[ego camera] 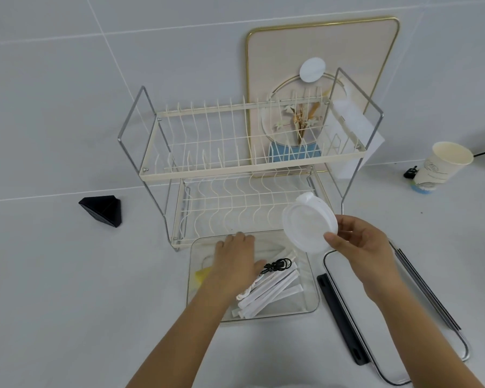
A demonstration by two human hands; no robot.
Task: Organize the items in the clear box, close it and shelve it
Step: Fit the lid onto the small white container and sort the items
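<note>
Nearest: the box's flat clear lid (pixel 356 317) lies on the counter just right of the box, black hinge/handle strip (pixel 340 317) along its left edge, metal wire frame (pixel 431 298) beside it. Lid looks rigid but thin and slick; I'd pick it up by the long edges, not the face. Clear box (pixel 310 301) sits open, centre, touching the foot of the rack. Hard plastic, light, smooth walls, so carry it two-handed from below or by the short ends once shut. Inside: a bundle of white paper-wrapped sticks (pixel 269 292), light and loose, they'll slide; a small coiled black cable (pixel 277 266) on top, floppy; something yellow (pixel 200 275) at the left wall, can't tell what. Left hand (pixel 235 261) is down in the box, fingers flat and spread over the contents, not clamped on anything I can see. Right hand (pixel 361 245) pinches a round translucent white lid (pixel 308 222) by its rim, thumb on the face, held above the box's right rear corner; thin, flexible, weightless. Behind: two-tier wire dish rack (pixel 235 166), lower tier bare, likely the shelf. Paper cup (pixel 443 168) far right.
</note>
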